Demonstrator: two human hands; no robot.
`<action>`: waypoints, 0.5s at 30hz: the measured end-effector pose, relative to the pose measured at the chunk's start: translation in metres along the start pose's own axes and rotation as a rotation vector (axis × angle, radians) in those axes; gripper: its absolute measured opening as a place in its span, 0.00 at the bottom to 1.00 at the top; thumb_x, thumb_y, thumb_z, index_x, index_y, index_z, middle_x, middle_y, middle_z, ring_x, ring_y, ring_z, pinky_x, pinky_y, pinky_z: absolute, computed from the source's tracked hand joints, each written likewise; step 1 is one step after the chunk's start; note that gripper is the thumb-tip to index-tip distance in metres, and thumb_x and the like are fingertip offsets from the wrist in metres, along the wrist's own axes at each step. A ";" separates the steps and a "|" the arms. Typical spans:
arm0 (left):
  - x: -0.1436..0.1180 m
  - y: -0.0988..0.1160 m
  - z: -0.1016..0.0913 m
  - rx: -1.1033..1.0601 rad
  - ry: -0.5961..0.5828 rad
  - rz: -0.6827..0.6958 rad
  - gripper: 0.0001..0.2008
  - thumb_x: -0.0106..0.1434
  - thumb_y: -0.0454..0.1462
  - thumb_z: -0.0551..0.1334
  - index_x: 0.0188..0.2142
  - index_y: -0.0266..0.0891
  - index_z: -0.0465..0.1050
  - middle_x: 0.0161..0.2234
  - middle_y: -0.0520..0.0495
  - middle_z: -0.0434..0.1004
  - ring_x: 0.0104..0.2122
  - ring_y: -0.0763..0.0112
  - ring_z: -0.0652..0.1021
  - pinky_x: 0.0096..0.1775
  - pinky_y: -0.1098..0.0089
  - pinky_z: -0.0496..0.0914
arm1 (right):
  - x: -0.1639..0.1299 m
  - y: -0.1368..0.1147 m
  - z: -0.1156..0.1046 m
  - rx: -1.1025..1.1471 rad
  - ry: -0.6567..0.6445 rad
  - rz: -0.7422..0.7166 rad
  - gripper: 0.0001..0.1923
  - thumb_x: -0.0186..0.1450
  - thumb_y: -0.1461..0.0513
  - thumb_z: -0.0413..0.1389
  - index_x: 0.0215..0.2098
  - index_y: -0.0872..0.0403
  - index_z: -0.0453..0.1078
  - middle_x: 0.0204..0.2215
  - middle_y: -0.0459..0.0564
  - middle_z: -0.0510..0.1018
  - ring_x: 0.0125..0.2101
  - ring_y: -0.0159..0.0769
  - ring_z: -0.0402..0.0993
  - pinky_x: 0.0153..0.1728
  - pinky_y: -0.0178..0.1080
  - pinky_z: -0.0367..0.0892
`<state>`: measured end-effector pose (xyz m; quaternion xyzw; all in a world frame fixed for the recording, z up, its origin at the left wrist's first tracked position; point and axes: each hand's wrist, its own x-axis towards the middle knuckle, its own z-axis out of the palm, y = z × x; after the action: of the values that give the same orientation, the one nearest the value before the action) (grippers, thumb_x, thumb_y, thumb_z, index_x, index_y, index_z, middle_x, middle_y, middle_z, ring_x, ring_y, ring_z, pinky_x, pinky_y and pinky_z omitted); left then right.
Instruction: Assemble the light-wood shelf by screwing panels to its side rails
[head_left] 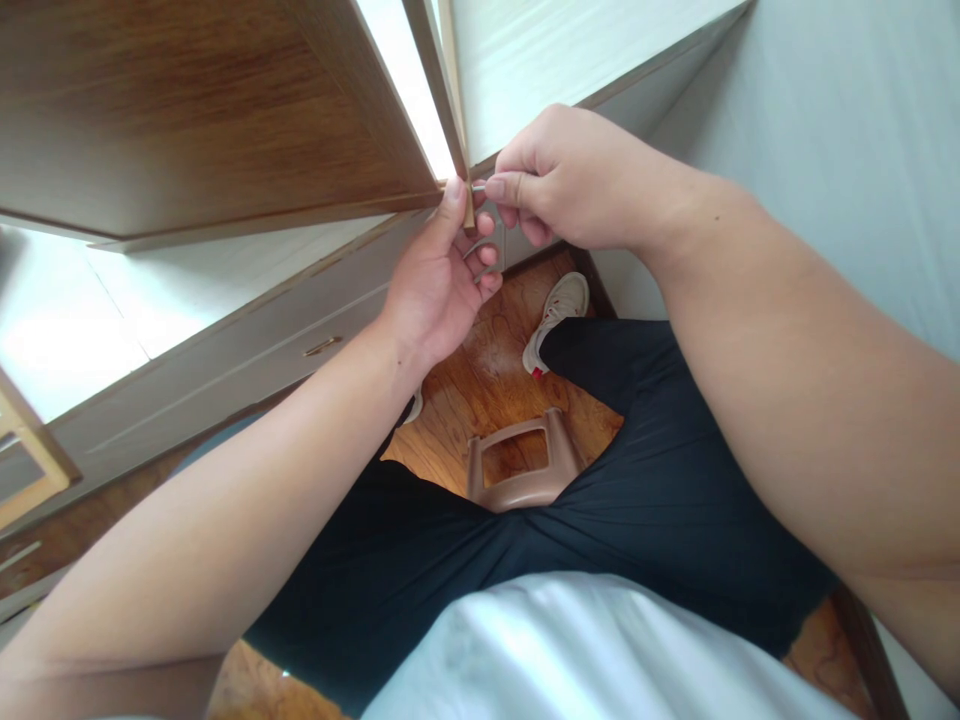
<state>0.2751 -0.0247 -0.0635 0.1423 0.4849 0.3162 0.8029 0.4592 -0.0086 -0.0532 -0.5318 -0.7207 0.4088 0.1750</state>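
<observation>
Near the top centre, my left hand (435, 285) holds the lower end of a narrow wooden strip (439, 90), thumb on the near side and fingers curled behind it. My right hand (574, 180) is closed in a pinch on a thin metal rod (478, 188), whose end meets the strip's right side. Most of the rod is hidden by my fingers, so its exact kind does not show. Left of the strip, a large brown wooden panel (225, 110) leans over a white surface, with a bright gap between panel and strip.
A white tiled ledge (67, 330) runs along the left above a drawer front with a small handle (322, 347). A light wooden frame (45, 465) sits at far left. Below me are a brown plastic stool (529, 488) and wood floor (480, 370). A pale wall (862, 150) stands right.
</observation>
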 end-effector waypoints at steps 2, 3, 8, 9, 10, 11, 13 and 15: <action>-0.001 0.000 0.000 0.017 0.007 0.008 0.08 0.72 0.48 0.65 0.38 0.51 0.79 0.25 0.54 0.80 0.23 0.74 0.77 0.22 0.74 0.64 | 0.000 -0.004 0.000 0.044 -0.002 0.034 0.20 0.75 0.60 0.54 0.24 0.51 0.72 0.14 0.41 0.70 0.17 0.27 0.63 0.20 0.32 0.57; -0.001 0.000 0.000 0.027 0.013 0.009 0.09 0.72 0.48 0.65 0.37 0.51 0.79 0.26 0.54 0.80 0.24 0.74 0.77 0.22 0.74 0.64 | -0.001 -0.006 0.000 0.070 -0.008 0.068 0.19 0.76 0.59 0.54 0.26 0.51 0.72 0.14 0.41 0.70 0.16 0.27 0.62 0.19 0.32 0.57; -0.003 0.000 0.000 0.030 0.019 -0.003 0.10 0.73 0.48 0.63 0.36 0.51 0.79 0.27 0.52 0.81 0.25 0.73 0.78 0.23 0.74 0.65 | -0.002 -0.009 0.004 0.256 -0.031 0.142 0.17 0.76 0.58 0.54 0.29 0.52 0.75 0.13 0.41 0.69 0.15 0.28 0.64 0.19 0.32 0.58; -0.003 0.000 0.000 0.019 0.011 -0.008 0.10 0.73 0.48 0.63 0.37 0.51 0.79 0.26 0.53 0.80 0.24 0.74 0.78 0.23 0.74 0.65 | -0.002 -0.008 0.005 0.276 -0.035 0.136 0.17 0.76 0.57 0.55 0.29 0.53 0.75 0.14 0.41 0.69 0.15 0.28 0.65 0.20 0.32 0.59; -0.003 0.000 0.000 0.008 0.005 -0.013 0.09 0.73 0.48 0.63 0.38 0.51 0.79 0.26 0.53 0.80 0.24 0.74 0.78 0.23 0.74 0.65 | -0.003 -0.007 0.005 0.283 -0.037 0.129 0.18 0.76 0.57 0.54 0.30 0.53 0.75 0.14 0.41 0.70 0.15 0.29 0.65 0.21 0.33 0.60; -0.003 0.000 0.000 -0.001 0.003 -0.017 0.09 0.73 0.48 0.63 0.39 0.52 0.79 0.25 0.53 0.79 0.23 0.74 0.77 0.23 0.74 0.64 | -0.003 -0.006 0.005 0.277 -0.038 0.124 0.18 0.76 0.57 0.54 0.30 0.53 0.75 0.15 0.41 0.70 0.16 0.29 0.66 0.21 0.33 0.61; -0.003 0.000 0.000 0.000 0.005 -0.015 0.08 0.73 0.48 0.63 0.39 0.52 0.79 0.25 0.54 0.79 0.23 0.75 0.77 0.23 0.74 0.64 | -0.004 -0.004 0.005 0.237 -0.045 0.122 0.18 0.77 0.56 0.54 0.30 0.53 0.74 0.17 0.42 0.71 0.18 0.30 0.67 0.22 0.33 0.61; -0.002 0.000 -0.001 0.018 0.004 0.003 0.08 0.73 0.48 0.63 0.38 0.52 0.78 0.25 0.54 0.79 0.23 0.75 0.77 0.23 0.74 0.65 | -0.004 -0.003 0.004 0.190 -0.055 0.137 0.17 0.76 0.56 0.55 0.31 0.53 0.72 0.19 0.44 0.74 0.20 0.31 0.68 0.24 0.33 0.62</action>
<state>0.2736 -0.0261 -0.0622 0.1495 0.4893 0.3132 0.8001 0.4559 -0.0140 -0.0521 -0.5495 -0.6451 0.5009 0.1763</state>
